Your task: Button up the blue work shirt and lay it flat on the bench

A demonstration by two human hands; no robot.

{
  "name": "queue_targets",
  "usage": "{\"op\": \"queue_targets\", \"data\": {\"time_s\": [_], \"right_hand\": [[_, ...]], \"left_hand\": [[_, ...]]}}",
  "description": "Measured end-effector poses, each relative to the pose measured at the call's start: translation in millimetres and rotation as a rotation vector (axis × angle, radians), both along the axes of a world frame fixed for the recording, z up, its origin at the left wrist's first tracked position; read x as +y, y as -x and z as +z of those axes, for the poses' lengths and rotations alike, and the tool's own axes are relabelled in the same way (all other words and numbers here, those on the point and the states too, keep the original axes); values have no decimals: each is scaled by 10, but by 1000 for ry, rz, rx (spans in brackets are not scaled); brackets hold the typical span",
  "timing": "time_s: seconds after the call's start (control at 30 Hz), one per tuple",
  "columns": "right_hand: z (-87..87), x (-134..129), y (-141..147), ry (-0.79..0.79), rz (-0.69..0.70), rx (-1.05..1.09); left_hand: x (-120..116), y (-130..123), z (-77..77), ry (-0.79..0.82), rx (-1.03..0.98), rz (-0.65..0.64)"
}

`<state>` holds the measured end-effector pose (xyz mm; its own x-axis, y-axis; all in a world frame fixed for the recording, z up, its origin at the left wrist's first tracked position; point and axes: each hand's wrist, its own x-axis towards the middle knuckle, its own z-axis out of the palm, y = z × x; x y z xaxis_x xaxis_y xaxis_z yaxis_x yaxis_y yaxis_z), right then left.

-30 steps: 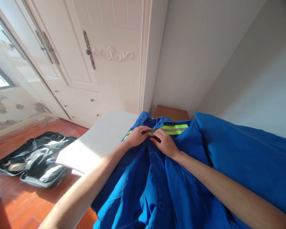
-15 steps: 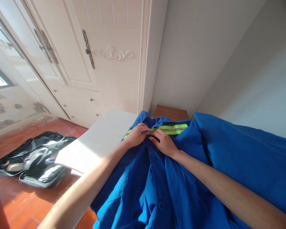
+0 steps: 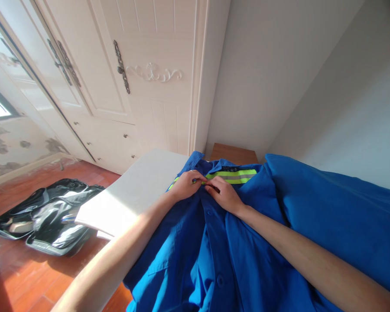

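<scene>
Working at the front of a blue garment (image 3: 182,236), both hands meet high on its button strip (image 3: 216,242), right by the yellow-green reflective band (image 3: 240,176). And the fingertips are close together here, almost nose to nose! The left hand (image 3: 187,184) comes in over the garment's left part, thumb and fingers pinched on the cloth; the right hand (image 3: 226,194) mirrors it from the other side, its grip also closed on the fabric, knuckles bent. What exactly sits between those tips, a button or just a fold, I cannot tell; the fingers cover it. Further down the strip a large button (image 3: 220,280) shows plainly, nearer the wearer of the camera. The garment spreads across the middle foreground, its far left edge beside the pale surface (image 3: 154,173), with a wide stretch of blue cloth (image 3: 338,212) to the right; whether that belongs to the same piece is unclear. My read of the step in hand: fine fingertip work on the front closure, near the top, both sides brought together. The next move, I judge, calls for a steady left pinch, small precise thumb pressure from the right, and both edges level, because slack cloth could slip out of such a light hold.
</scene>
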<state>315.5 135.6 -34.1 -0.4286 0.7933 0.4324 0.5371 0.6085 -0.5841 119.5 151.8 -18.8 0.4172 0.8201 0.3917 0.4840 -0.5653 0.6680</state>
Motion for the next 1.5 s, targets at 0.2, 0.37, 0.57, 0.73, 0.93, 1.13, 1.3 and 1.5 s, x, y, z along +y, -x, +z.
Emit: {"op": "queue_targets", "data": {"time_s": [0.2,0.37,0.57,0.73,0.93,1.13,1.3,1.5], "right_hand": [[16,-17,6,11,14,21],[-34,-18,10,10,-70,67],[-44,-17,11,-74,-56,14],[-27,-14,14,-45,-85,-25],[2,-26,16,-12,-107,-42],[3,-26,14,-23,-95,-26],[2,-26,12,-28,-94,-28],[22,-36,12,-4,-93,-43]], "left_hand": [[10,0,-45,40,-96,30],[-5,2,-30,66,-84,22],[-21,16,-12,84,-57,-16],[-9,12,-33,83,-76,-10],[49,6,-59,78,-185,101],[103,65,-47,80,-258,278],[147,101,-58,73,-298,371],[162,100,-71,80,-328,371]]}}
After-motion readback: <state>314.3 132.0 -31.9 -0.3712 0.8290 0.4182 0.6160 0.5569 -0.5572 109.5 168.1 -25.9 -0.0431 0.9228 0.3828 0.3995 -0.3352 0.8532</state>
